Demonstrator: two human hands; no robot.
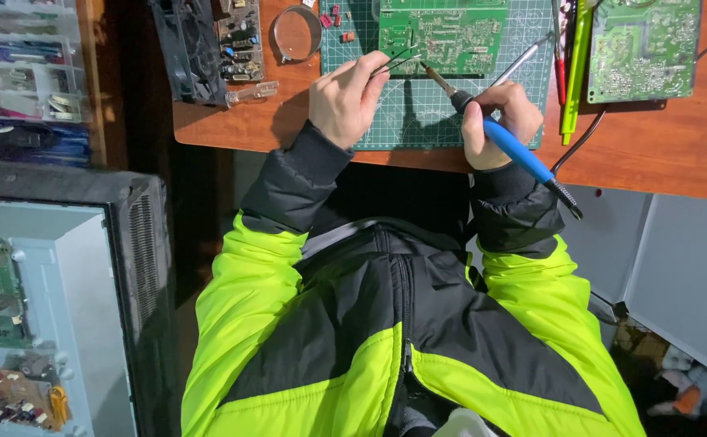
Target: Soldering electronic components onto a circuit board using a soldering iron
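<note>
1. Left hand (pixel 345 95): fingers pinched together on thin dark metal tweezers (pixel 392 61). The tweezers' long axis runs up and to the right, with the tips at the lower edge of the green circuit board (pixel 442 36).
2. Right hand (pixel 499 121): fist closed around a soldering iron (pixel 499 133). The handle is smooth blue plastic with a black collar, and the shaft is a slim metal rod.
3. Iron's long axis is diagonal. The tip points up and to the left at the board's lower edge, just beside the tweezer tips. The tail end points down and to the right, past the desk edge, where a ribbed black strain relief meets a dark cord (pixel 580 142).
4. The board is flat and rectangular, its solder side up with fine pale traces. It lies on a green gridded cutting mat (pixel 418 113) on a reddish wooden desk (pixel 653 154).
5. A second green circuit board (pixel 643 48) sits at the right, well apart from the hands.
6. A round magnifier lens (pixel 295 32) with a metal rim sits left of the mat.
7. Sleeves: black cuffs on a quilted fluorescent-yellow jacket (pixel 256 324).
</note>
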